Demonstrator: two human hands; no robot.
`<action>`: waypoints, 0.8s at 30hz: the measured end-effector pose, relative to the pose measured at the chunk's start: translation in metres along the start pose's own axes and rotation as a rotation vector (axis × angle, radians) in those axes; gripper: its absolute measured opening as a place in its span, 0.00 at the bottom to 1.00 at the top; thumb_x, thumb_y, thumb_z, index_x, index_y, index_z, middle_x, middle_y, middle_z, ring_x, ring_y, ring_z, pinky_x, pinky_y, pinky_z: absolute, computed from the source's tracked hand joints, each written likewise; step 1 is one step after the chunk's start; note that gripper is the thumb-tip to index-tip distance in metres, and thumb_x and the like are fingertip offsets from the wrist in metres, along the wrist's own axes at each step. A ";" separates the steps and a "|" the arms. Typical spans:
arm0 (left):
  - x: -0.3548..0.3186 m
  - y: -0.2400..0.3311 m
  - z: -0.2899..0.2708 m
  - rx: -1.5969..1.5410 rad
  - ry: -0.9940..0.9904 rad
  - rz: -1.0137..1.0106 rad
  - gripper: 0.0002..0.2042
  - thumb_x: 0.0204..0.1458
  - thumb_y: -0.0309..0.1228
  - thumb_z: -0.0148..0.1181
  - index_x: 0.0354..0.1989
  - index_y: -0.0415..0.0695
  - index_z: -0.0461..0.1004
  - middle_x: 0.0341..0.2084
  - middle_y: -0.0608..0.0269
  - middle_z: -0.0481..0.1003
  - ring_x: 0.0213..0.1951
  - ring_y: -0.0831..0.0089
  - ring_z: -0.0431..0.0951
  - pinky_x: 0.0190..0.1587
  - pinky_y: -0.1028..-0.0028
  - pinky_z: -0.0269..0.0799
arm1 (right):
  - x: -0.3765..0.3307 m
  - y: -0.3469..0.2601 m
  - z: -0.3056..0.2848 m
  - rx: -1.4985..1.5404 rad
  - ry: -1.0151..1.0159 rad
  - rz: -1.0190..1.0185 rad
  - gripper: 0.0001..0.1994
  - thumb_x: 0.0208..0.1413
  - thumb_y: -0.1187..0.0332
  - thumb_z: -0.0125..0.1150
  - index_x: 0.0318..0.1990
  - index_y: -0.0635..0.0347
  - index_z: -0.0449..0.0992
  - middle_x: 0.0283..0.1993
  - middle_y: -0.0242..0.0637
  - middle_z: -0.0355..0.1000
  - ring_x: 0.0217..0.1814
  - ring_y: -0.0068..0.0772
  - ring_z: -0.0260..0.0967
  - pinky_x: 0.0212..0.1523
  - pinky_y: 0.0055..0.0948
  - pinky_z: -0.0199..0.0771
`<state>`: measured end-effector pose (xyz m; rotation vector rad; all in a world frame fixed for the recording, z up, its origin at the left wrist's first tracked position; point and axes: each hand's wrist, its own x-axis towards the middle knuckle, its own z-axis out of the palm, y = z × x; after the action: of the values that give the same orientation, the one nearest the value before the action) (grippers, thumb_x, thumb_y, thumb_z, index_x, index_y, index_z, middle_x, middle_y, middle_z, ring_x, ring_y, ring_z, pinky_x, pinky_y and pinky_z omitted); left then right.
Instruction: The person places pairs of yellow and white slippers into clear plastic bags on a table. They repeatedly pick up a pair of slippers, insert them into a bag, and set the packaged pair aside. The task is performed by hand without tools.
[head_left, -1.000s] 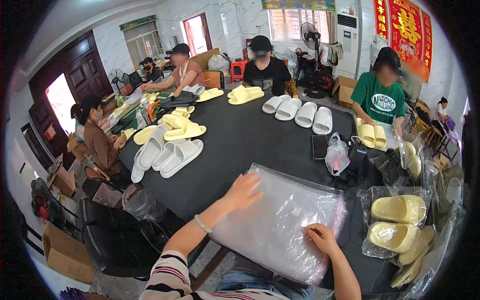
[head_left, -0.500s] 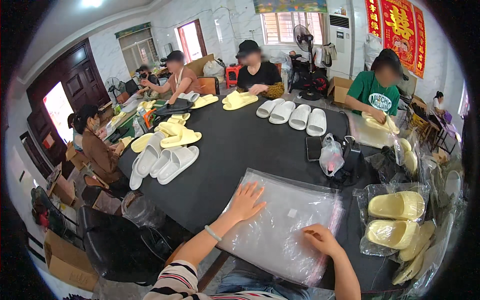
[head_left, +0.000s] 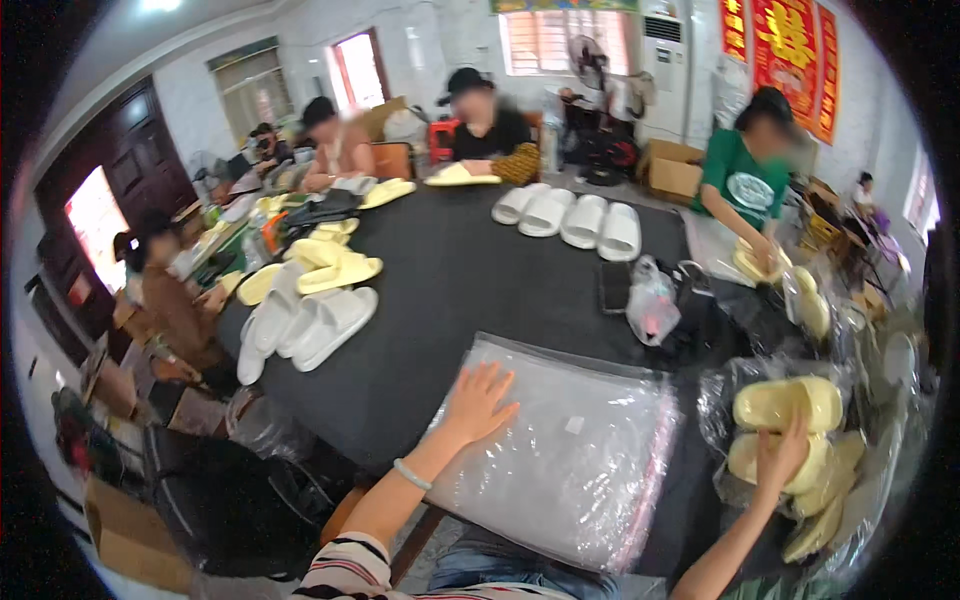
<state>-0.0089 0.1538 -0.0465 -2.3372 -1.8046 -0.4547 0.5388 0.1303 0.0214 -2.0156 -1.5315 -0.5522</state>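
My left hand (head_left: 481, 403) lies flat with spread fingers on a stack of clear plastic bags (head_left: 545, 470) in front of me. At the right, my right hand (head_left: 785, 448) rests on a pair of pale yellow slippers (head_left: 758, 403) in a clear bag, its fingers stretched over them and the thumb apart. Both slippers lie sole down, side by side, and my fingers partly cover them. Below this pair, more bagged yellow slippers (head_left: 830, 480) are piled at the table's right edge.
On the black table (head_left: 440, 270) are a row of white slippers (head_left: 580, 222), white and yellow slippers (head_left: 335, 325) at the left, a phone (head_left: 612, 288) and a small plastic bag (head_left: 652, 305). Several people sit around it; one in green (head_left: 742, 180) handles yellow slippers. A black chair (head_left: 220, 500) stands at left.
My right hand has moved from above the plastic bag stack to the bagged yellow slippers at the right. My left hand stays flat on the stack. The view has shifted slightly.
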 end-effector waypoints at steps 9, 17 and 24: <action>-0.002 -0.003 -0.010 -0.074 -0.071 -0.029 0.31 0.56 0.49 0.55 0.64 0.44 0.64 0.66 0.45 0.59 0.68 0.47 0.55 0.69 0.47 0.44 | -0.006 -0.051 -0.003 -0.074 -0.433 -0.125 0.30 0.52 0.42 0.61 0.58 0.49 0.73 0.64 0.37 0.66 0.71 0.39 0.55 0.71 0.48 0.47; 0.003 -0.004 -0.006 -0.080 -0.093 -0.006 0.31 0.58 0.48 0.53 0.66 0.43 0.62 0.68 0.46 0.56 0.70 0.48 0.52 0.71 0.49 0.39 | 0.007 -0.031 -0.025 0.135 0.255 0.047 0.33 0.44 0.63 0.72 0.62 0.47 0.67 0.66 0.43 0.61 0.70 0.48 0.54 0.66 0.48 0.54; 0.000 -0.007 -0.003 -0.078 -0.104 -0.032 0.32 0.57 0.48 0.54 0.66 0.43 0.62 0.68 0.46 0.56 0.70 0.48 0.51 0.70 0.48 0.41 | -0.017 0.044 -0.030 0.040 0.001 0.307 0.36 0.44 0.64 0.70 0.64 0.53 0.64 0.70 0.46 0.56 0.72 0.51 0.50 0.68 0.51 0.52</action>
<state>-0.0163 0.1552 -0.0440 -2.4286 -1.9062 -0.4225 0.5766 0.0891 0.0262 -2.1634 -1.1898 -0.3962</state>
